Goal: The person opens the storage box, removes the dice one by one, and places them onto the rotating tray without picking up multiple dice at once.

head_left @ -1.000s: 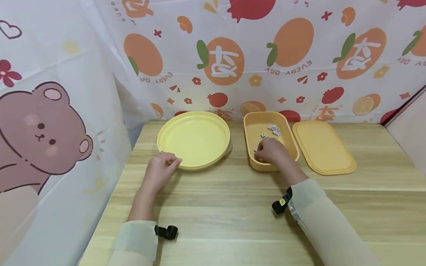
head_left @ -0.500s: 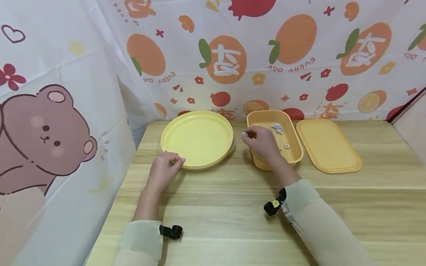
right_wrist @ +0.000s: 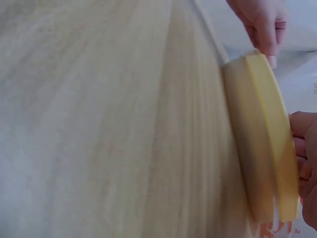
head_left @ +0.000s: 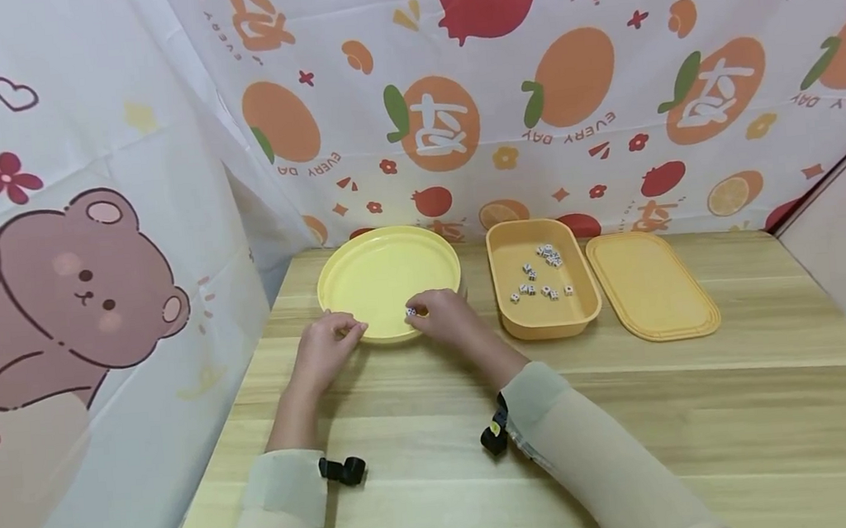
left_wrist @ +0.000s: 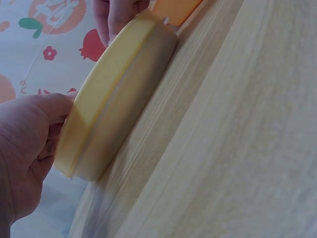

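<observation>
A round yellow tray (head_left: 387, 279) lies on the table, showing a deep side wall in both wrist views. My left hand (head_left: 321, 347) is at its near left rim, thumb and index fingertips close together; I cannot tell whether anything is between them. Over the near right rim, my right hand (head_left: 445, 318) pinches a small white die (head_left: 410, 311) with dark spots between thumb and finger. To the right stands an orange box (head_left: 548, 330) with several dice (head_left: 549, 256) scattered on its floor. The tray hides some of the right fingers in the left wrist view.
A flat orange lid (head_left: 652, 286) lies on the wooden table (head_left: 425, 479), right of the box. A fruit-print cloth (head_left: 500, 109) hangs behind, close to the tray and box. On the left hangs a cloth with a printed bear (head_left: 89, 282).
My right hand has come out of the orange box with a die and moved left to the tray's near right rim. My left hand has stayed at the left rim.
</observation>
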`<control>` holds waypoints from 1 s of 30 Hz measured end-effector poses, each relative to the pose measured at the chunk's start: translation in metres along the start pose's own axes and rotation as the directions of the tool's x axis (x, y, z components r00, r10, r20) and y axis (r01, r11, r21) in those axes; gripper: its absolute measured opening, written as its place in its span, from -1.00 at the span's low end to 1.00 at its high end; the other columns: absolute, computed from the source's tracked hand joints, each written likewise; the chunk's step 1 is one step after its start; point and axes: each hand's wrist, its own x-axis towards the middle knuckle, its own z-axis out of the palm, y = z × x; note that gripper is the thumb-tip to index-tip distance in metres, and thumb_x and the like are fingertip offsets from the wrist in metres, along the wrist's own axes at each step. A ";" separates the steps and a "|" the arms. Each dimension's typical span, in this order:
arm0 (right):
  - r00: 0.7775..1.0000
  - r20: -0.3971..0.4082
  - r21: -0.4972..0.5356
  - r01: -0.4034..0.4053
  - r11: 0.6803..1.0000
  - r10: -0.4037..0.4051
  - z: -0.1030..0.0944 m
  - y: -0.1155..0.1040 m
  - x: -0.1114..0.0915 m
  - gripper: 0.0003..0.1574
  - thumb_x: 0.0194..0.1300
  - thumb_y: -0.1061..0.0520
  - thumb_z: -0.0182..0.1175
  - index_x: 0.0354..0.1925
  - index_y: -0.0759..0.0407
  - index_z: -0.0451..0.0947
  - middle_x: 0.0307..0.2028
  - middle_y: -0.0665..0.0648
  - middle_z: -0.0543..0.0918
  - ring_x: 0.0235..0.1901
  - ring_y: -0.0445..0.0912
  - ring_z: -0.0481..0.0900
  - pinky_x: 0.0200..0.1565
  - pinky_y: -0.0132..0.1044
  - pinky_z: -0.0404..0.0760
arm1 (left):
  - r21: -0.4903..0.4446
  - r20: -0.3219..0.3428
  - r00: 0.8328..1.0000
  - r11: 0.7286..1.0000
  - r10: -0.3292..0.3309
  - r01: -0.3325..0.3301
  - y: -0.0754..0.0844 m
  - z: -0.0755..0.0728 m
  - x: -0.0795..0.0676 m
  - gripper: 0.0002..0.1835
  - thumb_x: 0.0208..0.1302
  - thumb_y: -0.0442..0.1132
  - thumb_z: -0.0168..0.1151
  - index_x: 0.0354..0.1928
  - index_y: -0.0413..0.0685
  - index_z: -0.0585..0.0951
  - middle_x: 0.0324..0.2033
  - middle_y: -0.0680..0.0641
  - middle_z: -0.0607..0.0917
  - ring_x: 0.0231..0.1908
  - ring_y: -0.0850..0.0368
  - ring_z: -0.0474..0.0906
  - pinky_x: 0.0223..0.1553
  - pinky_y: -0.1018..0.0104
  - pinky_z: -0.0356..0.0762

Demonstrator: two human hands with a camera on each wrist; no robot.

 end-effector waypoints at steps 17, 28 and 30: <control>0.999 0.030 -0.035 -0.021 0.999 0.022 -0.003 0.004 0.001 -0.66 0.31 0.02 0.30 -0.03 0.17 0.70 -0.13 0.09 0.76 -0.13 -0.11 0.70 -0.05 -0.26 0.68 | -0.012 -0.005 1.000 1.000 -0.012 0.012 -0.001 0.005 0.003 -0.83 0.29 -0.22 0.33 -0.42 -0.15 0.72 -0.18 -0.20 0.76 -0.03 -0.15 0.67 0.44 0.00 0.23; 0.990 -0.141 -0.029 0.007 1.000 -0.011 -0.038 0.018 -0.016 -0.68 0.35 0.02 0.26 -0.02 0.16 0.69 -0.15 0.07 0.76 -0.13 -0.09 0.69 -0.05 -0.23 0.68 | -0.020 0.015 1.000 1.000 0.006 -0.005 -0.004 0.000 0.001 -0.83 0.31 -0.22 0.32 -0.38 -0.16 0.73 -0.21 -0.15 0.77 -0.06 -0.11 0.68 0.45 -0.02 0.20; 0.975 -0.222 -0.015 0.023 1.000 -0.026 -0.050 0.027 -0.019 -0.71 0.34 0.06 0.27 -0.05 0.18 0.70 -0.17 0.10 0.77 -0.15 -0.07 0.70 -0.07 -0.19 0.69 | -0.014 0.019 1.000 1.000 0.012 -0.011 -0.005 -0.001 0.001 -0.83 0.32 -0.22 0.31 -0.38 -0.16 0.73 -0.20 -0.15 0.76 -0.05 -0.11 0.67 0.45 -0.03 0.19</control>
